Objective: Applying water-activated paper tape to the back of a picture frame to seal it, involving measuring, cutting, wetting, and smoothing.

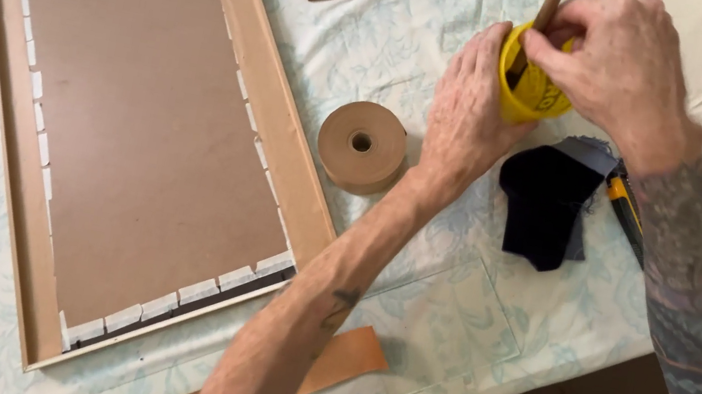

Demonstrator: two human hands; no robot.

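Steadying the yellow cup, left hand wraps it; right hand pinches the brush handle inside.

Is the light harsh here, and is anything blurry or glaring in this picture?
Head view: soft, even light; only faint shadows beside the round roll of brown paper tape and under the left hand. No glare on the small yellow plastic cup. Focus is sharp; the right hand gripping the wooden stick shows no motion blur.
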